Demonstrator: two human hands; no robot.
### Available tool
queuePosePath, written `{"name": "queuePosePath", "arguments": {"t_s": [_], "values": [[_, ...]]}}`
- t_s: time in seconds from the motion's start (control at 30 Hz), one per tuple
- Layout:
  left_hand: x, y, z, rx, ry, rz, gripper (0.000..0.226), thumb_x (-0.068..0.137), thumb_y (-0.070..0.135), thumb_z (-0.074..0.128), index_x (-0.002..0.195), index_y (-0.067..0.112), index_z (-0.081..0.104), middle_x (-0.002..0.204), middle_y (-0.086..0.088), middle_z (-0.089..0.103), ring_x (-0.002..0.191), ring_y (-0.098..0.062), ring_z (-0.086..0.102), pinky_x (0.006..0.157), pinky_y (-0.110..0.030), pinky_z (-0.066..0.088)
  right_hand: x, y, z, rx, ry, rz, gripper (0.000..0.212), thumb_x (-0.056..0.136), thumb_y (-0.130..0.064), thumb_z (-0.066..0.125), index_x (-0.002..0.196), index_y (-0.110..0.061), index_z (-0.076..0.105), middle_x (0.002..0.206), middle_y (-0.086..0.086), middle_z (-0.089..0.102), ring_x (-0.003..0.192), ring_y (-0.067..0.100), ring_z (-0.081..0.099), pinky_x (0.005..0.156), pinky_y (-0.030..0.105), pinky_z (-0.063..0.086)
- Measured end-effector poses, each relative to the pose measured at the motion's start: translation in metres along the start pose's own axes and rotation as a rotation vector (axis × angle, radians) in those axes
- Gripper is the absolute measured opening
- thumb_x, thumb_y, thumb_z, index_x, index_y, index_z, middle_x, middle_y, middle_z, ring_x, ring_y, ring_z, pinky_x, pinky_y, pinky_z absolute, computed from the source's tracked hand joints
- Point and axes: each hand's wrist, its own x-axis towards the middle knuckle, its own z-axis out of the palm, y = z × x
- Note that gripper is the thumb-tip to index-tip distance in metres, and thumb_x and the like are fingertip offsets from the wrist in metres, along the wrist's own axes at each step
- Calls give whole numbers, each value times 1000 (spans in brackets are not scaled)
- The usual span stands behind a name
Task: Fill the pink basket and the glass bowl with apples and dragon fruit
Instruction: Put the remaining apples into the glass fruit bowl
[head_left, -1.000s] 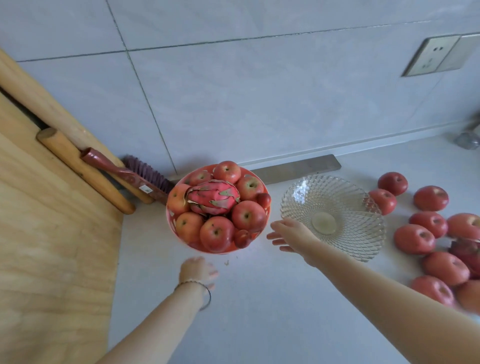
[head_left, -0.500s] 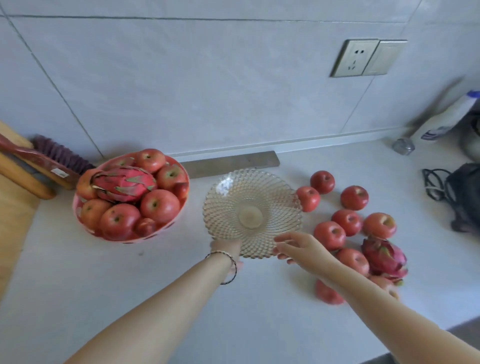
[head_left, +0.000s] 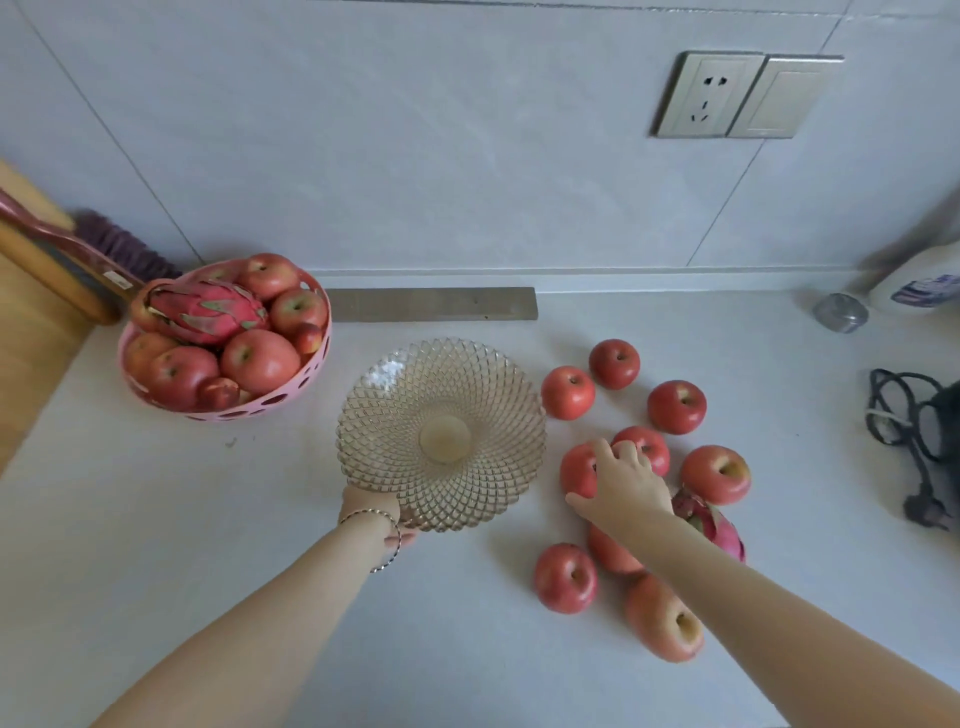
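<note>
The pink basket at the left is heaped with apples and one dragon fruit. An empty glass bowl stands in the middle of the counter. My left hand holds its near rim, fingers tucked under the glass. Several loose apples lie to the right of the bowl. My right hand is wrapped over one apple next to the bowl. A second dragon fruit lies behind my right forearm, partly hidden.
A brush and wooden board sit at the far left. A metal strip lies by the wall. A bottle, a small cap and a black cable occupy the right side. A wall socket is above.
My view swung right from the basket to the bowl. My left hand took the bowl's near rim. My right hand reached right and settled onto an apple.
</note>
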Motion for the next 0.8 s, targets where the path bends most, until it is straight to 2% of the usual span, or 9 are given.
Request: {"name": "queuePosePath", "arguments": {"t_s": [0.07, 0.13, 0.23, 0.3, 0.37, 0.47, 0.57, 0.63, 0.8], "values": [[-2, -6, -10, 69, -2, 27, 15, 94, 4, 40, 87, 2, 53, 84, -17, 63, 63, -27, 61, 39, -30, 53, 8, -2, 9, -79, -21, 1, 70, 78, -44, 63, 135, -21, 28, 129, 13, 40, 119, 31, 43, 85, 39, 47], [-5, -12, -20, 150, 12, 63, 10, 92, 5, 43, 95, 5, 53, 83, -16, 66, 64, -28, 64, 44, -32, 54, 16, 0, 15, -103, -8, 11, 70, 79, -43, 63, 135, -21, 27, 127, 12, 41, 117, 32, 45, 81, 38, 49], [-10, -18, -32, 239, 13, 83, 12, 90, 4, 46, 83, 7, 54, 73, -14, 66, 61, -27, 65, 52, -33, 52, 22, 7, 20, -64, 21, 1, 72, 73, -44, 66, 132, -22, 32, 127, 12, 43, 121, 33, 42, 76, 39, 50], [-10, -19, -40, 305, 11, 97, 17, 89, 2, 48, 75, 10, 52, 70, -12, 65, 58, -25, 64, 50, -31, 51, 21, 8, 18, 75, 81, 44, 75, 65, -48, 69, 129, -24, 36, 123, 11, 45, 117, 32, 44, 73, 38, 49], [-8, -16, -45, 368, 10, 99, 10, 87, -1, 50, 81, 6, 53, 75, -13, 65, 58, -24, 63, 48, -31, 50, 20, 4, 12, 302, 199, 102, 76, 58, -50, 71, 123, -24, 40, 116, 10, 48, 109, 34, 47, 77, 40, 47], [-3, -13, -48, 422, 20, 89, 8, 86, -3, 51, 83, 4, 55, 73, -14, 64, 55, -23, 62, 45, -28, 49, 22, -21, 0, 539, 290, -29, 76, 53, -48, 75, 118, -28, 41, 104, 3, 42, 95, 27, 53, 80, 34, 47], [-1, -13, -46, 401, 30, 95, 18, 86, -2, 49, 71, 7, 54, 65, -13, 62, 52, -23, 60, 44, -26, 49, 18, -61, -4, 552, 175, -270, 77, 50, -47, 75, 118, -35, 40, 105, -3, 35, 84, 18, 52, 75, 27, 46], [1, -12, -46, 452, 26, 117, 14, 86, 1, 49, 74, 7, 54, 72, -16, 65, 58, -27, 64, 48, -29, 53, 16, -89, 7, 484, 84, -365, 77, 50, -45, 76, 117, -38, 38, 106, -2, 34, 83, 19, 53, 74, 28, 48], [0, -10, -48, 570, -6, 189, 7, 87, 8, 48, 86, 11, 54, 93, -19, 69, 83, -35, 69, 72, -44, 59, 25, -128, 42, 270, -70, -371, 82, 61, -40, 77, 128, -36, 29, 124, 6, 31, 103, 24, 50, 86, 38, 54]]}}
